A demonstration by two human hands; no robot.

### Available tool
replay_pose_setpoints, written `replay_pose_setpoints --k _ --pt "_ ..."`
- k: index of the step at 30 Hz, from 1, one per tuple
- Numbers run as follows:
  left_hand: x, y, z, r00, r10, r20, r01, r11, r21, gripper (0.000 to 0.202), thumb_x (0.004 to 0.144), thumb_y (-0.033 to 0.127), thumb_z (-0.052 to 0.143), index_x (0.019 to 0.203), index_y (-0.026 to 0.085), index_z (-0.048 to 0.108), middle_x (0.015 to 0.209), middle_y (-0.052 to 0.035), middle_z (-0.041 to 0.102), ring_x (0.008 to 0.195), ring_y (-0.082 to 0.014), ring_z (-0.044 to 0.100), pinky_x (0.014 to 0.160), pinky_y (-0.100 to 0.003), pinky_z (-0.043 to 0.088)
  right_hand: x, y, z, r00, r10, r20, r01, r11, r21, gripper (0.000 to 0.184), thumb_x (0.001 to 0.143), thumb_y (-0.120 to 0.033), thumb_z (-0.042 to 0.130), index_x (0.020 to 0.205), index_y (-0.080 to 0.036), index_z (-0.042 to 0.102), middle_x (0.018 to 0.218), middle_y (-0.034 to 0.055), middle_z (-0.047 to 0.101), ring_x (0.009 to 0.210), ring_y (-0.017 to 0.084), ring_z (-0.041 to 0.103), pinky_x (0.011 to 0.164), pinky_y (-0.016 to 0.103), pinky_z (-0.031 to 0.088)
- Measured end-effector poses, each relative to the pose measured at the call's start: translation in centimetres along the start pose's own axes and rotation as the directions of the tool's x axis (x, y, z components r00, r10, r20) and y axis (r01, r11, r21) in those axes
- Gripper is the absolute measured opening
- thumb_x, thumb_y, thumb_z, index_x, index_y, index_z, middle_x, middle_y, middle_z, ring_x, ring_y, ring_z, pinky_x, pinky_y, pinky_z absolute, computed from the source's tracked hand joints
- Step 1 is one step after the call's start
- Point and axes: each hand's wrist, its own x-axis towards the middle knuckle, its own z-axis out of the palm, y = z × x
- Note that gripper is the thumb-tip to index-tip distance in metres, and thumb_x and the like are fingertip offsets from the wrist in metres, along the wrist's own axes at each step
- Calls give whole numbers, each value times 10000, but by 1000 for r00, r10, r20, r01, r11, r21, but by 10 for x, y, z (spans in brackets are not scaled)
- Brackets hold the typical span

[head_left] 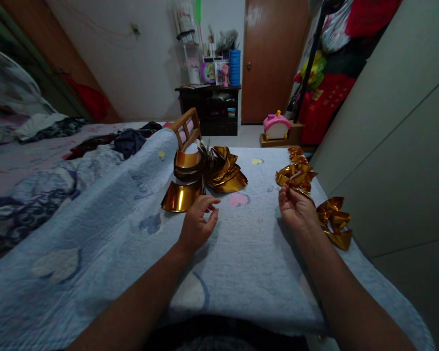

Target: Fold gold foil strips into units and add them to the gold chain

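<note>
My left hand (199, 220) hovers above the blue cover, its thumb and fingers apart and nothing between them. Just beyond it lies a fanned stack of shiny gold foil paper (225, 170). A curved gold sheet (182, 197) rests at the stack's near left side. On the right, my right hand (296, 207) is turned palm up, with its fingers curled against a folded gold foil paper (295, 174); the exact grip is partly hidden. More folded gold foil pieces (334, 222) lie beside the right wrist, and others stretch away toward the far edge.
The blue heart-patterned cover (241, 258) spreads over the work surface. A small wooden chair-like frame (186, 127) stands behind the stack. Clothes and bedding (69, 170) lie at left. A pale cabinet (398, 136) borders the right side. A pink toy (277, 126) sits beyond the far edge.
</note>
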Motion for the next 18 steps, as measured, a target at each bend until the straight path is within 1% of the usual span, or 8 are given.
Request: replay_pose_setpoints --k 2,5,9,12,15,18 --pt "1 -1 -2 1000 3 -27 -3 1000 23 194 893 131 561 1050 204 649 1035 -50 639 861 -159 623 800 -309 536 0 -2 2 999 -18 -28 20 998 65 232 808 32 600 868 -191 617 777 -9 699 658 76 686 604 137 620" --pt "2 -2 -4 999 6 -54 -2 998 62 183 893 128 562 1033 208 649 1030 -47 643 932 -183 629 855 -340 533 0 -6 3 998 -44 -53 51 988 145 235 859 24 543 898 -194 619 791 3 706 674 98 700 597 170 642" --pt "2 -3 -4 998 4 -61 2 996 93 178 892 122 563 1022 211 644 1036 -50 646 991 -203 629 905 -367 520 -3 -9 7 995 -3 -101 25 978 209 234 944 -12 468 901 -181 623 767 17 703 657 88 692 588 152 629" --pt "2 -3 -4 998 13 -61 -7 995 102 179 890 119 565 1022 209 643 1038 -52 647 1002 -205 628 924 -374 513 -7 -11 10 992 1 -123 23 981 195 230 956 -24 467 882 -185 614 733 5 693 593 78 659 533 143 603" --pt "2 -5 -4 998 19 -65 -12 994 110 165 892 128 565 1011 206 649 1038 -52 650 1008 -205 630 933 -375 510 -10 -12 12 994 3 -113 12 991 131 215 954 -39 486 827 -182 582 675 -15 658 518 61 603 479 134 557" --pt "5 -7 -7 995 41 -93 -28 989 143 151 891 142 561 993 199 657 1036 -56 657 1012 -212 634 932 -376 507 -11 -10 12 994 36 -101 -27 996 91 208 948 -50 495 790 -171 554 623 -31 605 474 47 553 446 119 500"
